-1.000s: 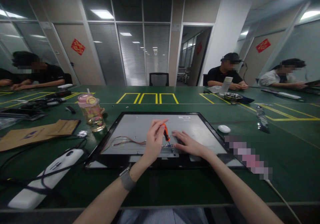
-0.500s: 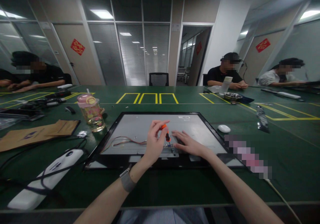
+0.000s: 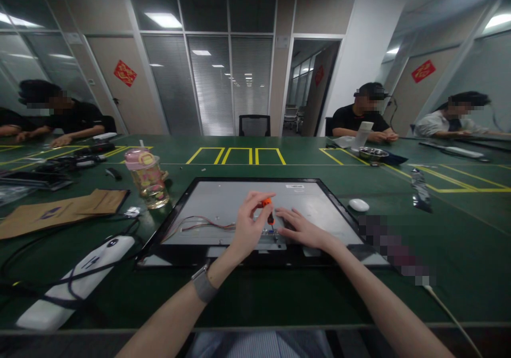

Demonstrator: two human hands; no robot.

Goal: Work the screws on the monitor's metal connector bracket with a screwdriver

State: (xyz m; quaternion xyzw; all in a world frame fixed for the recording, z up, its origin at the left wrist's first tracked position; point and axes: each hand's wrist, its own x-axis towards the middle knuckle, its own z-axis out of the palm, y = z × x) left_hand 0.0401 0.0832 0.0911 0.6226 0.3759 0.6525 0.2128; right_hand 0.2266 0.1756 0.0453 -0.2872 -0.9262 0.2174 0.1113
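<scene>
A display panel [image 3: 319, 203] with a grey metal back and black frame lies flat on the table before me. My left hand [image 3: 250, 217] pinches the orange-and-black handle of a screwdriver [image 3: 270, 214] standing nearly upright. Its tip is down at a small circuit board [image 3: 272, 234] near the panel's front edge; whether it sits in a screw is too small to tell. My right hand [image 3: 301, 227] rests on the metal back just right of the board, fingers spread, holding nothing. Thin coloured wires [image 3: 199, 220] run across the panel's left part.
Left of the panel stand a pink-lidded drink bottle [image 3: 146, 179], brown paper [image 3: 64, 211] and a white power strip [image 3: 80, 281] with black cables. A white oval case [image 3: 358, 205] lies to the right. Across the table are a metal bowl [image 3: 373, 154] and several seated people.
The screwdriver handle has turned a little and stands more upright in my left fingers. My right hand stays on the panel. The view has shifted slightly.
</scene>
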